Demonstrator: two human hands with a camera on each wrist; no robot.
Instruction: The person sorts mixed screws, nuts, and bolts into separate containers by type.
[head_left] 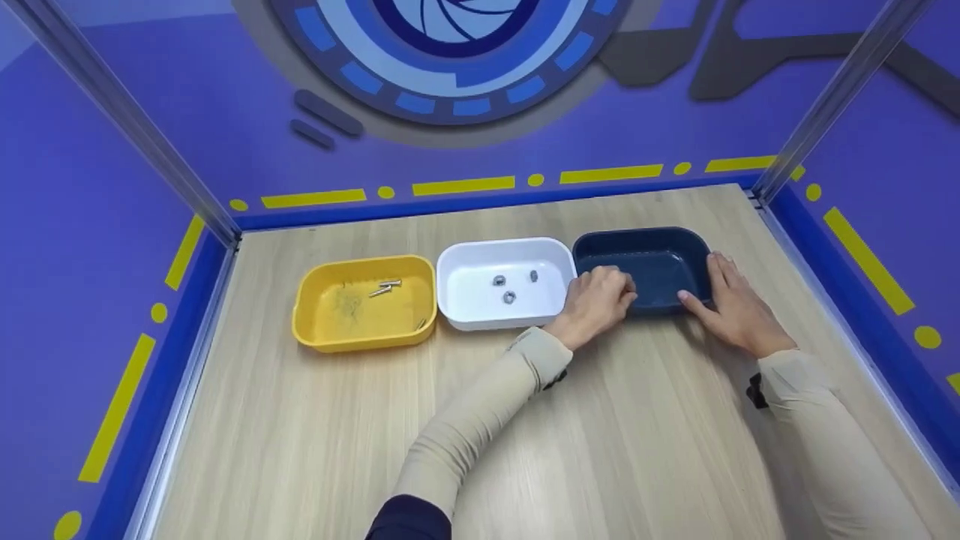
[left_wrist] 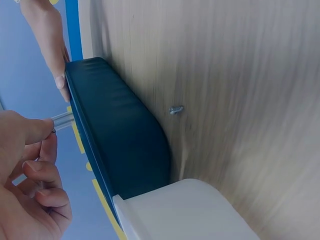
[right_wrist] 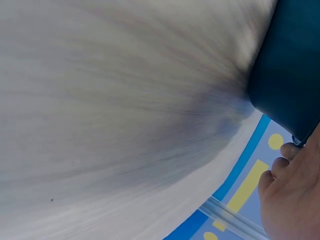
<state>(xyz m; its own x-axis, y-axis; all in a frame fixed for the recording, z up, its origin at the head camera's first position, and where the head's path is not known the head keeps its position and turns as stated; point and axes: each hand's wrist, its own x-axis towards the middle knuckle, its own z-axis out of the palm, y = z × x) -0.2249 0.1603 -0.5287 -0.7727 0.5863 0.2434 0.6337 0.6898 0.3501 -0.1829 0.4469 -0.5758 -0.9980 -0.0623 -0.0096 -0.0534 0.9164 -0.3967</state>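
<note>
My left hand (head_left: 598,298) is over the near left edge of the dark blue tray (head_left: 679,247), fingers curled. In the left wrist view its thumb and index finger pinch a small dark metal piece (left_wrist: 53,131), mostly hidden, whose kind I cannot tell. At the tray's right end, my right hand (head_left: 739,307) holds the near corner, with the thumb at the front rim and the fingers along the outer side wall. A small screw-like metal piece (left_wrist: 176,109) lies on the table before the tray in the left wrist view.
Left of the dark tray stands a white tray (head_left: 506,325) with three nuts (head_left: 509,298). Farther left, a yellow tray (head_left: 364,345) contains several screws (head_left: 381,291). The three trays form a row on the wooden table (head_left: 315,435), with purple panels (head_left: 202,135) behind and at both sides.
</note>
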